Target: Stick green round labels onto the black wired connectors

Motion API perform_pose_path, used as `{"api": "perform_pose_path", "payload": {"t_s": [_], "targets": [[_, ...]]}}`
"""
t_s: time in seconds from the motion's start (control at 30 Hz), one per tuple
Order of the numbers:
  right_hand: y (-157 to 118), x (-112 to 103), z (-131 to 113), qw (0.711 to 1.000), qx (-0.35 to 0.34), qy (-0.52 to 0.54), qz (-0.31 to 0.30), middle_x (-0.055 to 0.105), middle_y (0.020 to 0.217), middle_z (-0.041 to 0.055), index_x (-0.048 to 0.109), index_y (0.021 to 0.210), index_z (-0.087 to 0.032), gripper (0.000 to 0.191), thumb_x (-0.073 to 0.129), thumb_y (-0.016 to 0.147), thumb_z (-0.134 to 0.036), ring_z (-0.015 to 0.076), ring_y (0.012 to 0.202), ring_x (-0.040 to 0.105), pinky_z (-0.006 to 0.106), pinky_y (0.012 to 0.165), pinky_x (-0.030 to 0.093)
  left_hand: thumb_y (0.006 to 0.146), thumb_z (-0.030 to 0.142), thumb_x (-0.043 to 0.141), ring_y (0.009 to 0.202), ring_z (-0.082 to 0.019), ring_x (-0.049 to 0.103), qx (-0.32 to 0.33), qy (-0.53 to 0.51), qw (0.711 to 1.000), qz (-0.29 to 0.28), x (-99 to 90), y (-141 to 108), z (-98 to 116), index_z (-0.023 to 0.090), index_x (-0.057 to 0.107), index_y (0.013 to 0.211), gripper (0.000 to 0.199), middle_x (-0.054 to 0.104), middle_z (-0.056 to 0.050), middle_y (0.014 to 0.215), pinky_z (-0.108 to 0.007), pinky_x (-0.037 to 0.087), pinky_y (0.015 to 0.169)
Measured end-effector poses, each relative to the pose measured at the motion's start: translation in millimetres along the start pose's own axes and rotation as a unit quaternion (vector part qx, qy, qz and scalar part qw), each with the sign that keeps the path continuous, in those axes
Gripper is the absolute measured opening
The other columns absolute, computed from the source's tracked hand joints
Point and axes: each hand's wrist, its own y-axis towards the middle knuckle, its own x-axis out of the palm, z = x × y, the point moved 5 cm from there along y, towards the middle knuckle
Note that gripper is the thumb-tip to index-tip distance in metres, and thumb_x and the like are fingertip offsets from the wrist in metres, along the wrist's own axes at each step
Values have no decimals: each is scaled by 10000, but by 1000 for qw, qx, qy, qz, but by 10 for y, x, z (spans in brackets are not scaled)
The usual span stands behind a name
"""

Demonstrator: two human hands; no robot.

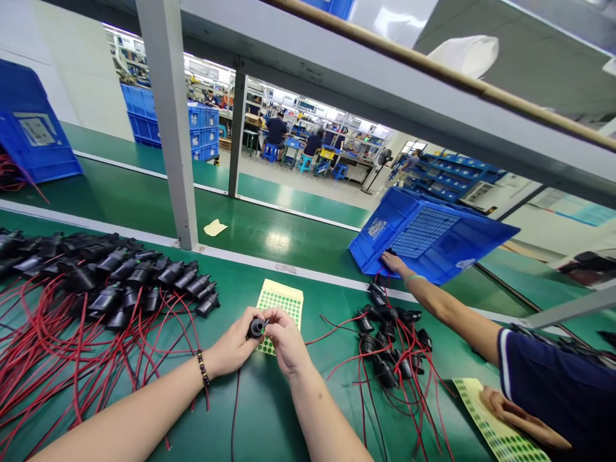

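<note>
A small black pump-like part (pixel 256 328) with a round nozzle is gripped in my left hand (pixel 235 343), its nozzle end turned up toward me. My right hand (pixel 287 340) is closed in a pinch against the part's right side; whatever lies between its fingertips is too small to make out. Beneath both hands lies a yellow sheet of green dot stickers (pixel 283 296), partly covered by them. A dark wire (pixel 235 410) runs down the table below my left hand. To the left is a large heap of similar black parts (pixel 120 276) with red wires (pixel 77 359).
A smaller pile of wired black parts (pixel 385 340) lies to the right. There a co-worker's hand (pixel 394 262) reaches to a tilted blue crate (pixel 414 231); their other hand rests on another sticker sheet (pixel 481 410). A metal post (pixel 171 128) and scrap paper (pixel 215 227) stand ahead.
</note>
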Motion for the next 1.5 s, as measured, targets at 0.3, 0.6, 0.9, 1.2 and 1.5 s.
{"api": "perform_pose_path", "payload": {"t_s": [0.3, 0.6, 0.9, 1.2, 1.5], "targets": [[11, 47, 70, 999, -11, 25, -19, 481, 682, -36, 478, 714, -182, 218, 484, 535, -58, 109, 649, 429, 212, 584, 324, 750, 101, 397, 820, -163, 490, 5, 36, 999, 13, 29, -7, -5, 181, 386, 944, 210, 500, -37, 896, -281, 396, 745], [71, 52, 97, 998, -10, 55, -28, 468, 661, -38, 472, 670, -189, 182, 468, 532, -71, 103, 618, 419, 208, 565, 345, 717, 82, 427, 814, -155, 501, 13, 64, 998, 14, 21, 18, 18, 180, 393, 961, 265, 527, -38, 912, -261, 396, 730], [120, -126, 163, 998, 4, -27, 53, 516, 734, -7, 557, 830, -193, 181, 594, 665, -257, 118, 618, 471, 239, 580, 388, 723, 228, 491, 816, -177, 537, -100, 245, 961, 78, -474, 55, 261, 200, 437, 1002, 285, 557, -37, 906, -273, 412, 708], [110, -85, 140, 994, -8, -99, 48, 504, 671, -26, 562, 764, -186, 125, 583, 665, -259, 103, 566, 429, 223, 550, 351, 738, 147, 466, 993, -253, 494, -178, 541, 807, 154, -1477, -188, -32, 158, 354, 1265, 539, 503, -133, 1104, -356, 409, 809], [116, -68, 194, 993, -21, -110, 31, 512, 632, -31, 554, 737, -201, 114, 586, 672, -290, 116, 555, 427, 231, 529, 329, 731, 432, 545, 1290, -343, 112, 12, 579, 802, 148, -1086, -327, -172, 332, 392, 1258, 558, 254, -43, 1408, -559, -16, 1011]]}}
